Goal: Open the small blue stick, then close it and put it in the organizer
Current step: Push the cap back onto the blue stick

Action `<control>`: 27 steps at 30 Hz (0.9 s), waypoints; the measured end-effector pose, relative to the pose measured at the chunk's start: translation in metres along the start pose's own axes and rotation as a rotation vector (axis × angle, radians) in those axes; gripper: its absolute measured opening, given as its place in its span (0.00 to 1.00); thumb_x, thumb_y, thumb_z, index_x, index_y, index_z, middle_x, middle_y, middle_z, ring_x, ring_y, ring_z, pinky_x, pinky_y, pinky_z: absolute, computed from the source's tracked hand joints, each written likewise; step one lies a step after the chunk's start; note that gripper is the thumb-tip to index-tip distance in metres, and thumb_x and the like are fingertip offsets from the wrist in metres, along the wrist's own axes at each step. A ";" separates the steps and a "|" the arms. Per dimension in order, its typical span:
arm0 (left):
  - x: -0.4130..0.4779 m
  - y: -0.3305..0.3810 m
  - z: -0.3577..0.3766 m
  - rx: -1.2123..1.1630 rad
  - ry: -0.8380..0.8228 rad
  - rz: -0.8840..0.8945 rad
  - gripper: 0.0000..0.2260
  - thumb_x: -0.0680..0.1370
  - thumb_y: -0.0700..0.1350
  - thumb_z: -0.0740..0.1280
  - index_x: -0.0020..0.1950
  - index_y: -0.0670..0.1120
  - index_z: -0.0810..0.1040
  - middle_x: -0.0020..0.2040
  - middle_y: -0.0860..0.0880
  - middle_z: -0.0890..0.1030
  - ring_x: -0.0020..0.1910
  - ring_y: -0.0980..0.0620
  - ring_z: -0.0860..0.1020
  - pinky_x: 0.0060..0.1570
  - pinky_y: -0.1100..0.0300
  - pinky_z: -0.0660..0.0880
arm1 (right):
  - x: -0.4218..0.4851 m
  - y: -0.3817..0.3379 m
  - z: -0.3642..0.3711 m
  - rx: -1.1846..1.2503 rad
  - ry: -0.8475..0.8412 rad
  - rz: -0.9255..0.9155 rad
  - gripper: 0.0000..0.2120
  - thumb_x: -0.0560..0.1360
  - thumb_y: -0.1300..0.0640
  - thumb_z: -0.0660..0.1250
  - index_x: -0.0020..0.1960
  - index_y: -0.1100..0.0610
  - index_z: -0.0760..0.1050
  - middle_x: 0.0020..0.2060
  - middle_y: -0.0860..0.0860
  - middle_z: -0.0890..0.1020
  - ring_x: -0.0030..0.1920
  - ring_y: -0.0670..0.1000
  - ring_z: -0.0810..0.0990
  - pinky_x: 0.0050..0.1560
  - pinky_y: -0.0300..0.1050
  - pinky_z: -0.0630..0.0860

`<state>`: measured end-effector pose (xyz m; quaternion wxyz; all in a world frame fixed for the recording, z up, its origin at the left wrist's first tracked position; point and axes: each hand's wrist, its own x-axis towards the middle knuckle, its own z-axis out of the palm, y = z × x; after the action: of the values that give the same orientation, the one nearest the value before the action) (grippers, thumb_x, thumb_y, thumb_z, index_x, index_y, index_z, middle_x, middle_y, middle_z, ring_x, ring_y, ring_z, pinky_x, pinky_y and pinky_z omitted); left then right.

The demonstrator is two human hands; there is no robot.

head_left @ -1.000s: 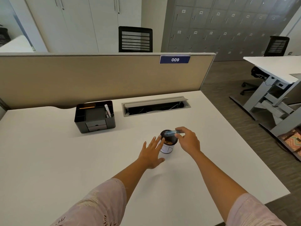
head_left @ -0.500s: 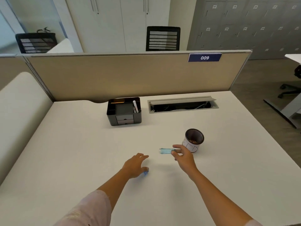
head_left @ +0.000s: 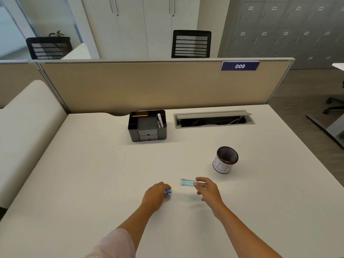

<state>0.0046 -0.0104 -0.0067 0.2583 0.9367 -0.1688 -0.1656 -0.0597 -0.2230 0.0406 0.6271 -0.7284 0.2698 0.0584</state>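
Gripping blue stick (head_left: 186, 182), right hand (head_left: 208, 190) mid-desk; left hand (head_left: 156, 195) pinches its cap (head_left: 168, 192), organizer (head_left: 147, 126) well apart.

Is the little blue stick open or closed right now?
Open. The right hand holds the blue stick, and the left hand holds a small blue piece, likely its cap, apart from it.
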 end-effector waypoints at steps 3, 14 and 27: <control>-0.003 0.005 -0.008 -0.259 0.118 -0.117 0.11 0.74 0.51 0.73 0.54 0.52 0.81 0.51 0.55 0.82 0.47 0.52 0.80 0.46 0.61 0.73 | -0.003 -0.006 0.001 0.014 0.002 -0.024 0.06 0.75 0.55 0.68 0.53 0.49 0.79 0.46 0.50 0.84 0.37 0.48 0.80 0.36 0.41 0.73; -0.014 0.023 -0.054 -0.409 0.185 -0.066 0.13 0.69 0.57 0.76 0.49 0.54 0.81 0.45 0.58 0.84 0.43 0.58 0.82 0.39 0.63 0.74 | -0.004 -0.032 0.012 -0.073 -0.062 -0.192 0.07 0.76 0.54 0.68 0.52 0.46 0.80 0.48 0.46 0.84 0.38 0.45 0.81 0.35 0.31 0.72; -0.027 0.038 -0.079 -0.822 0.305 -0.115 0.12 0.69 0.51 0.78 0.48 0.48 0.83 0.39 0.51 0.87 0.40 0.54 0.85 0.40 0.67 0.79 | -0.015 -0.056 0.024 -0.005 -0.121 -0.345 0.10 0.76 0.64 0.67 0.54 0.52 0.79 0.49 0.49 0.84 0.39 0.46 0.81 0.34 0.28 0.74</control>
<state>0.0034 0.0035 0.0844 0.6215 0.7779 0.0036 -0.0931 -0.0402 -0.1920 0.0913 0.6412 -0.7605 0.1024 -0.0059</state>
